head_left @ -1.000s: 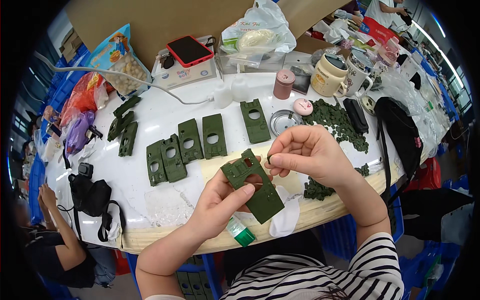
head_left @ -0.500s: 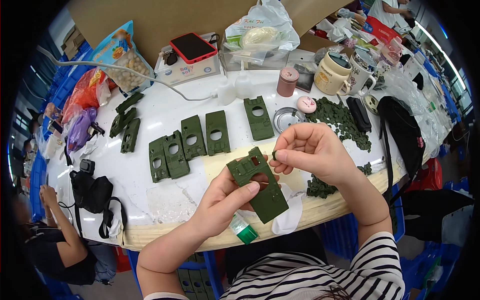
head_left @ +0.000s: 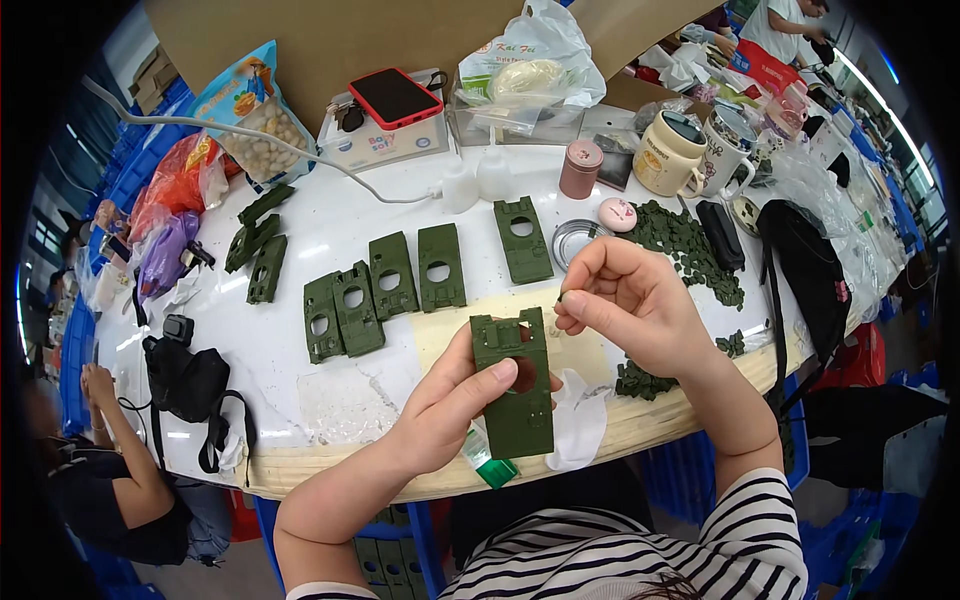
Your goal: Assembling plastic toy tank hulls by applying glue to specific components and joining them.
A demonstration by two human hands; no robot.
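Note:
My left hand point(head_left: 445, 408) grips a dark green plastic tank hull point(head_left: 522, 425), thumb beside its round hole. The hull is held upright over the near table edge. To its upper right, my right hand point(head_left: 640, 305) pinches a tiny dark green plastic part point(head_left: 561, 297) between thumb and forefinger, apart from the hull. The part's shape is mostly hidden by the fingers. Several similar hulls lie beyond my hands, among them one hull point(head_left: 441, 268) in the row and a separate hull point(head_left: 523, 241). A heap of small green parts point(head_left: 680, 240) lies past my right hand, a smaller heap point(head_left: 648, 381) below it.
A bottle with a green cap point(head_left: 496, 472) and a white cloth point(head_left: 580, 425) lie at the near edge. Farther back are a metal dish point(head_left: 575, 243), a pink canister point(head_left: 580, 168), mugs point(head_left: 668, 152) and a red-cased phone point(head_left: 396, 98). A black bag point(head_left: 185, 380) lies left; another person sits beyond it.
The hull in my left hand has turned from tilted to nearly upright. My right hand, still pinching the small part, has shifted slightly right.

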